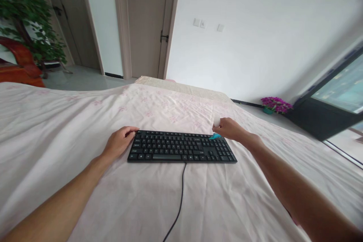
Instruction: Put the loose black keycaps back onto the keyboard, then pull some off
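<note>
A black full-size keyboard [170, 146] lies flat on the bedspread, its keys facing up. At its upper left corner, my left hand [120, 141] grips the edge, thumb and fingers closed on it. Over the far right part of the keys, my right hand [227, 128] is closed around a small cleaning brush [216, 135]. The brush's teal end meets the keys near the top row, and a whitish part shows above the fingers. Most of its handle is hidden by the hand. A black cable [181, 200] runs from the keyboard's near edge toward me.
A pale bedspread [136, 200] with pink flowers spreads under everything, with folds. Beyond stand closed doors [146, 22] and a white wall with switches. A leafy plant [27, 19] and red wooden furniture [19, 62] are at left; purple flowers [275, 104] stand at right.
</note>
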Demonstrator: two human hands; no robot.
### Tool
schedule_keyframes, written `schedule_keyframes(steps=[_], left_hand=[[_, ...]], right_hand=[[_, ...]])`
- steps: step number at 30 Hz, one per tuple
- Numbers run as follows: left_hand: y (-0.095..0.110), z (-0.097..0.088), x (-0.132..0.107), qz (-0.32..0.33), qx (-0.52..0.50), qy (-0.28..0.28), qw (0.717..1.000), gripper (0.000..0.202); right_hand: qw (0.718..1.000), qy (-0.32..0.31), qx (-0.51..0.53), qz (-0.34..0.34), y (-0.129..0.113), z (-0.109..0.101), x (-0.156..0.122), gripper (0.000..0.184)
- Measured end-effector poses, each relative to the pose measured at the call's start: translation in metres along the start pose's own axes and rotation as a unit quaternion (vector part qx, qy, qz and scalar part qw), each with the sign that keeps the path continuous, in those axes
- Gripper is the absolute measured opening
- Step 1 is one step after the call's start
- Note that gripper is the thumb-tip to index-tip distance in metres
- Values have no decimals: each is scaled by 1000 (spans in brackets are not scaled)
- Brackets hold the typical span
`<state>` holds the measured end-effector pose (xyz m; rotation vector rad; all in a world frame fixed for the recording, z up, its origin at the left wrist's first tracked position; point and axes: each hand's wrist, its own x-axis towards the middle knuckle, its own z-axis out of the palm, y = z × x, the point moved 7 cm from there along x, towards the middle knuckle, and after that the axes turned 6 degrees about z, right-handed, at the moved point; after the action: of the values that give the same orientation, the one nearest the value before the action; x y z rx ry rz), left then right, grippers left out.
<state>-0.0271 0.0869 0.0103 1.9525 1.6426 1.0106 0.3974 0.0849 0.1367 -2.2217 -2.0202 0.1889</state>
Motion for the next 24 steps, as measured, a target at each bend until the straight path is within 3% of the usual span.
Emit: schedule_keyframes(steps=[2,7,10,12,16,18,19,22,24], left_hand=[[0,0,0,-3,5,-1,1000,34],[0,0,0,-4,12,-6,1000,35],[-1,0,0,-1,16,-11,1000,36],[-2,0,1,-4,17,-12,1000,36],[-2,0,1,-6,18,-14,1000,37],[-2,0,1,-6,18,-14,1000,37],[-3,0,1,-7,17,-12,1000,37],[-4,0,1,-11,16,-9,1000,38],[-5,0,1,-10,16,-9,1000,37]], right_hand=[[998,20,-48,27,16,-8,0,25],[991,52,114,57,24,-10,-9,26],[985,68,138,76,28,-5,-20,25],[982,23,162,92,35,2,-28,22],[962,-139,193,133,54,16,-44,14],[955,-166,200,140,61,13,-46,13],[958,-146,204,138,63,8,-44,14],[973,0,199,119,67,-13,-31,17],[973,68,186,117,69,-16,-25,19]])
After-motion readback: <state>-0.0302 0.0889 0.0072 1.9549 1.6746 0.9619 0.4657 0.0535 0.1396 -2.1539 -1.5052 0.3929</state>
